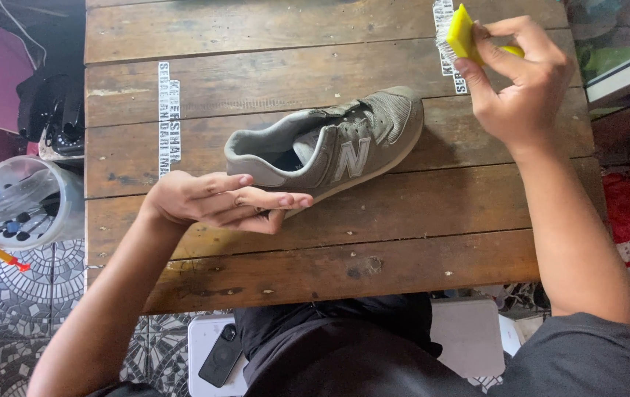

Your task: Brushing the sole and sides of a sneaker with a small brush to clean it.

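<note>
A: Looking down at a wooden table (315, 272), what is nearest?

B: The left hand (219, 202), fingers extended and released, resting just near the grey sneaker's (329, 143) heel side, perhaps touching its sole.

A: And the sneaker?

B: It lies mid-table, long axis running left to right, tilting slightly far; its toe points right, its heel left. It looks dry and still dingy, so cleaning seems barely begun.

A: Farther off?

B: The right hand (513, 81) grasps a yellow brush (462, 33), lifted clear of the shoe.

Left hand (216, 200) lies flat, fingers extended (relaxed); right hand (517, 81) raised, grip closed.
</note>
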